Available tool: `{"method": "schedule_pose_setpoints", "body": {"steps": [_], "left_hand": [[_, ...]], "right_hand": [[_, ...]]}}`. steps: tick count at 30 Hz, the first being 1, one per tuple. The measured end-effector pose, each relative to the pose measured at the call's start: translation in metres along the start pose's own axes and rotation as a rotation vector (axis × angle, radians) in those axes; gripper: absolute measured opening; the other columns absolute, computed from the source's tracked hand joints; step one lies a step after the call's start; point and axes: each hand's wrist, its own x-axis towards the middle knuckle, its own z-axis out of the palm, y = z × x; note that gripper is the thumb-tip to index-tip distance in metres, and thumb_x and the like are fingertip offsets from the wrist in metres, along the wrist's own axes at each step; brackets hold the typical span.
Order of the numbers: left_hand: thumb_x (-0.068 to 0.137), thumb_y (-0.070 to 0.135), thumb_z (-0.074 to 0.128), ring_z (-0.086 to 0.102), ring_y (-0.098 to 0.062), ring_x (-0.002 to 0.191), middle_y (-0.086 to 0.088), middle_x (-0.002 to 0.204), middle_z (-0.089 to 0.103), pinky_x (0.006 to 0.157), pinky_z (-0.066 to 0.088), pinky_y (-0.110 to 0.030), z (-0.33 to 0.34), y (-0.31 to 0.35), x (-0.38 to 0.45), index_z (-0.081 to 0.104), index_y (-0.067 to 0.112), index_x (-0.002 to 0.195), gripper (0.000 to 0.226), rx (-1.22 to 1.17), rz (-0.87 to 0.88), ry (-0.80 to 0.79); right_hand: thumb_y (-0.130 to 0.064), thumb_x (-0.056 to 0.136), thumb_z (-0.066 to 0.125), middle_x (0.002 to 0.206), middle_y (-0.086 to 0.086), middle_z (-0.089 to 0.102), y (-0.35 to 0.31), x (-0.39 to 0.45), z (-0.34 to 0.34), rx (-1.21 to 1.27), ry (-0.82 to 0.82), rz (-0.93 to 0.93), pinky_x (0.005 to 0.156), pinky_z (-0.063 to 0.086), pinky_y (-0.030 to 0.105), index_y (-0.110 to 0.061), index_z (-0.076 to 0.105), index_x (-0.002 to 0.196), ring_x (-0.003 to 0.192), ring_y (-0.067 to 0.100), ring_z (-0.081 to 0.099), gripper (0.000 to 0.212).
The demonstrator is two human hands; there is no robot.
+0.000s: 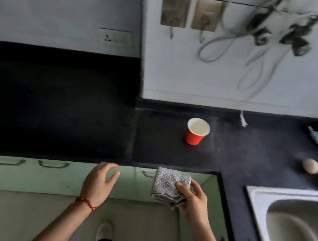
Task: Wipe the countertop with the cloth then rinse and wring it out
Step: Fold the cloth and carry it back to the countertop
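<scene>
Left hand (99,183) out in front, palm down, fingers spread and a little bent, holding nothing. Thin red string band (86,202) round the left wrist. Right hand (193,200) beside it, a bit apart, fingers and thumb curled round a folded grey bumpy cloth (169,185), gripping it at its near corner. Both bare forearms reaching up from the bottom edge, angled toward each other.

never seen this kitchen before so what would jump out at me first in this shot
The red cup stands upright and alone on the dark countertop, the brightest thing in view. Next comes the folded grey cloth gripped by the right hand just off the counter's front edge, while the left hand hovers open beside it. A steel sink fills the lower right corner.
</scene>
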Motion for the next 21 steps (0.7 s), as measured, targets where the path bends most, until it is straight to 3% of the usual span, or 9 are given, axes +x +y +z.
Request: {"method": "schedule_pose_setpoints", "body": {"steps": [3, 9, 14, 21], "left_hand": [[0.084, 0.016, 0.063, 0.059, -0.025, 0.104, -0.009, 0.109, 0.065, 0.087, 0.047, -0.033, -0.028, -0.036, 0.046, 0.066, 0.006, 0.105, 0.024, 0.039, 0.043, 0.027], [0.085, 0.019, 0.062, 0.057, -0.029, 0.111, -0.012, 0.116, 0.064, 0.095, 0.046, -0.040, -0.063, -0.092, 0.129, 0.064, 0.005, 0.111, 0.030, 0.128, 0.055, 0.034], [0.085, 0.026, 0.061, 0.045, -0.033, 0.128, -0.014, 0.135, 0.053, 0.101, 0.040, -0.049, -0.070, -0.117, 0.182, 0.058, 0.009, 0.122, 0.041, 0.265, 0.006, -0.006], [0.081, 0.039, 0.061, 0.047, -0.034, 0.128, -0.014, 0.137, 0.051, 0.097, 0.042, -0.056, -0.071, -0.130, 0.228, 0.055, 0.015, 0.125, 0.051, 0.494, -0.010, -0.079]], "right_hand": [[0.001, 0.076, 0.066, 0.073, 0.009, 0.072, 0.000, 0.030, 0.063, -0.004, 0.018, 0.011, 0.050, 0.054, 0.030, -0.002, 0.062, 0.104, 0.061, 0.020, 0.067, 0.028], [0.001, 0.076, 0.067, 0.073, 0.010, 0.073, -0.004, 0.079, 0.166, 0.024, 0.021, 0.026, 0.055, 0.055, 0.030, -0.006, 0.065, 0.096, 0.066, 0.022, 0.069, 0.021], [-0.002, 0.076, 0.068, 0.078, 0.012, 0.071, -0.013, 0.117, 0.218, 0.024, 0.049, 0.032, 0.055, 0.056, 0.029, -0.004, 0.065, 0.099, 0.066, 0.021, 0.069, 0.023], [-0.009, 0.077, 0.069, 0.095, 0.013, 0.071, -0.033, 0.184, 0.271, 0.017, 0.055, 0.013, 0.056, 0.055, 0.025, -0.007, 0.064, 0.107, 0.080, 0.023, 0.069, 0.030]]}}
